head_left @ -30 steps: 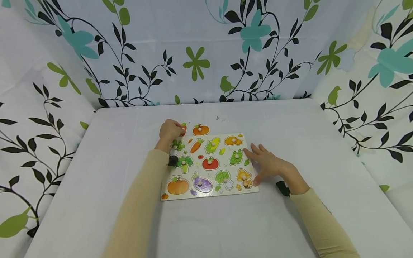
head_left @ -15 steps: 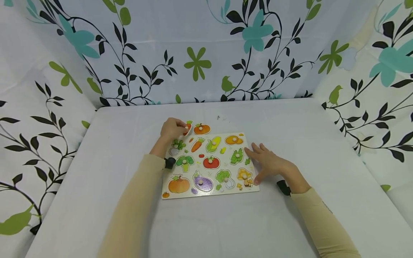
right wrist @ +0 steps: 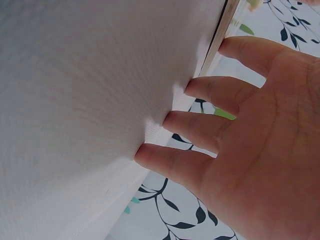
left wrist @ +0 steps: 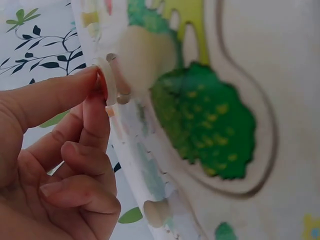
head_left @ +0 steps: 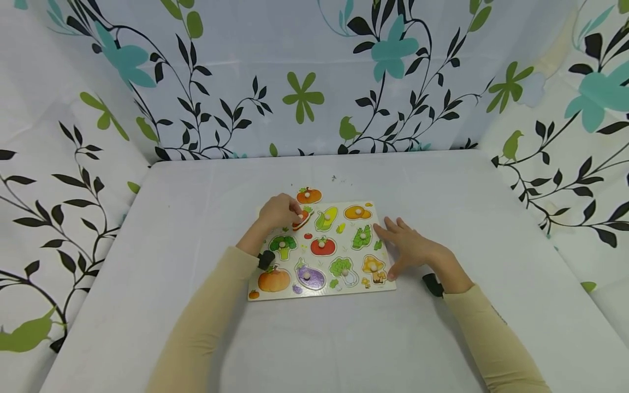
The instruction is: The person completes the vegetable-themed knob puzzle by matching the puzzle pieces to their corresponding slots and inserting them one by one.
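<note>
My left hand [head_left: 280, 211] pinches a carrot puzzle piece [head_left: 304, 218] between thumb and fingertips. The piece is tilted over the carrot spot on the wooden vegetable puzzle board [head_left: 314, 297]; in the left wrist view its pale edge [left wrist: 110, 82] shows close to the board face. My left hand covers the upper left of the board. My right hand [head_left: 410, 245] lies with fingers spread at the board's right edge, its fingertips [right wrist: 145, 151] on the white cloth and one finger at the board's side.
A pumpkin piece [head_left: 308, 195] with a knob lies just beyond the board's far edge. Knobbed pieces such as the tomato [head_left: 322, 247], eggplant [head_left: 310, 277] and broccoli [head_left: 282, 245] sit in the board. A pumpkin picture [head_left: 273, 279] without a knob shows at the near left corner.
My left hand has picked up the carrot piece from beyond the board and carried it right and nearer, over the board. My right hand has stayed in place.
</note>
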`<move>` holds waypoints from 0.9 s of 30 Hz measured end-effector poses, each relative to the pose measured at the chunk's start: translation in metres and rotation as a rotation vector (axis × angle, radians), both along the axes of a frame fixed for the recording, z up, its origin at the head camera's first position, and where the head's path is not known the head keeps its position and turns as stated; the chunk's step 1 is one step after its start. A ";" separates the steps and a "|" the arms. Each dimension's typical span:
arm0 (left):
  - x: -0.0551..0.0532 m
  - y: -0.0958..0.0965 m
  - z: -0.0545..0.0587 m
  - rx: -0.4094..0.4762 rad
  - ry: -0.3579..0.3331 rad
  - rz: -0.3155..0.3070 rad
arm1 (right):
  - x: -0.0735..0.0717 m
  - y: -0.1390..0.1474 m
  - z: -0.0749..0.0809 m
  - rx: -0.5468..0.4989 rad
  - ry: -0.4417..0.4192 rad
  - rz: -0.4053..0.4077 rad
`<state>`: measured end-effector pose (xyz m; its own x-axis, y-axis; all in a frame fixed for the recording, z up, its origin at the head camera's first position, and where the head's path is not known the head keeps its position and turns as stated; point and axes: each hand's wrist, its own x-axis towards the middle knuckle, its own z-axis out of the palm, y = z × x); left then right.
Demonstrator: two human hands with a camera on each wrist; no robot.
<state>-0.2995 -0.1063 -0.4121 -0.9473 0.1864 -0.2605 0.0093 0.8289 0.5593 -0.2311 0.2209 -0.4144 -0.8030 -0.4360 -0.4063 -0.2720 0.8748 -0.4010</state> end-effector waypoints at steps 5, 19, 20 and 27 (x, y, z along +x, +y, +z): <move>0.000 0.002 -0.004 -0.046 -0.022 -0.019 | 0.000 0.001 -0.002 0.002 -0.001 0.004; -0.003 0.005 -0.003 -0.128 -0.021 -0.039 | 0.000 0.000 0.002 -0.005 0.001 0.000; -0.003 0.006 -0.003 -0.125 -0.020 -0.038 | 0.000 0.000 0.002 0.002 0.001 -0.002; -0.009 0.002 0.002 -0.103 -0.041 -0.037 | 0.000 0.000 0.001 -0.006 -0.003 -0.005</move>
